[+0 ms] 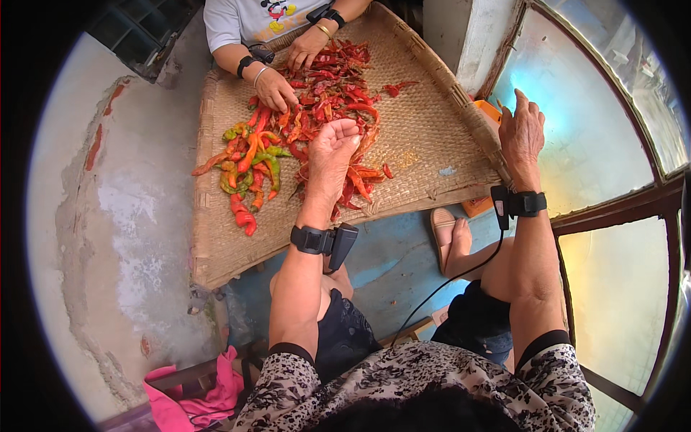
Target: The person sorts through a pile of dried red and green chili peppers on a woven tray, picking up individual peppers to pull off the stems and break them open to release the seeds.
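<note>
The peppers lie on the woven tray point(425, 137). Wrinkled dark red peppers point(335, 75) form a loose pile at the tray's far middle; plump red, orange and green peppers point(252, 162) lie to the left of it. The left hand point(335, 155) is positioned over the near part of the pile, palm turned inward and fingers curled; whether it pinches a pepper cannot be told. The right hand point(522, 133) is raised beyond the tray's right edge, fingers bent and apart. It is near an orange container point(488, 111) and the window point(608, 266). At the far side, a co-worker's two hands point(276, 90) are at the peppers. A wall point(144, 216) stands at left; a pink cloth point(216, 392) lies near left. Below the tray is a blue floor point(381, 245).
</note>
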`<action>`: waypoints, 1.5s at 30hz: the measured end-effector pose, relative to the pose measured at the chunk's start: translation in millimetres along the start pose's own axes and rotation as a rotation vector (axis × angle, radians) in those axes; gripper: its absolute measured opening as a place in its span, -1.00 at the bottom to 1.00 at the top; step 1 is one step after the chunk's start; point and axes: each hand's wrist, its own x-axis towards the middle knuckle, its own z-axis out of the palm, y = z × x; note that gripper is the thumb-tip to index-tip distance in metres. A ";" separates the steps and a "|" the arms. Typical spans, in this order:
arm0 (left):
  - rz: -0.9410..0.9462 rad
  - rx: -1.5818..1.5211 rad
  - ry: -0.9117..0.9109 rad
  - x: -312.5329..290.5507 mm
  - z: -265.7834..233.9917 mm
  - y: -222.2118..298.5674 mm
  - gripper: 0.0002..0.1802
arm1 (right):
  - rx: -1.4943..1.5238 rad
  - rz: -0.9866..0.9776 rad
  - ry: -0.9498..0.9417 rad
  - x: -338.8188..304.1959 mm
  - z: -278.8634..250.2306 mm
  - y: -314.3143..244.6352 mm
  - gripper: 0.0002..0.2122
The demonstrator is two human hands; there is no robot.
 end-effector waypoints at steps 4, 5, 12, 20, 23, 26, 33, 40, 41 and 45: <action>-0.040 0.037 -0.072 -2.9 -0.8 0.3 -0.69 | 0.595 -0.338 -0.252 -33.5 -28.2 -74.9 -0.61; -0.090 0.050 -0.078 -3.2 3.6 1.4 -0.69 | 0.612 -0.490 -0.282 -42.7 -26.8 -87.3 -0.60; -0.147 -0.090 -0.157 -14.1 9.7 -7.0 -0.68 | 0.427 -0.697 -0.307 -75.8 -12.2 -125.1 -0.83; 0.025 0.623 -0.219 -38.1 -16.6 35.6 -0.67 | 0.376 -0.488 -0.146 -42.4 -17.3 -86.1 -0.96; 0.223 1.057 -0.404 -54.2 -38.2 49.3 -0.43 | 0.306 -0.224 -0.022 -16.8 -17.9 -37.8 -0.91; 0.171 1.194 -0.486 -66.7 -58.4 59.4 -0.29 | 0.027 0.006 -0.126 -6.8 -13.7 8.6 -0.85; 0.048 1.315 -0.530 -72.3 -88.4 52.2 -0.25 | 0.377 -0.376 -0.203 -29.0 -19.0 -54.1 -0.65; 0.124 1.236 -0.491 -66.1 -80.4 34.6 -0.36 | 0.375 -0.796 -0.586 -93.3 -4.9 -152.7 -0.67; 0.146 1.245 -0.451 -65.3 -77.1 30.9 -0.38 | 0.335 -0.821 -0.616 -97.7 -2.9 -159.6 -0.70; 0.167 1.281 -0.346 -66.3 -64.5 26.9 -0.46 | 0.243 -0.854 -0.645 -109.1 10.3 -173.6 -0.77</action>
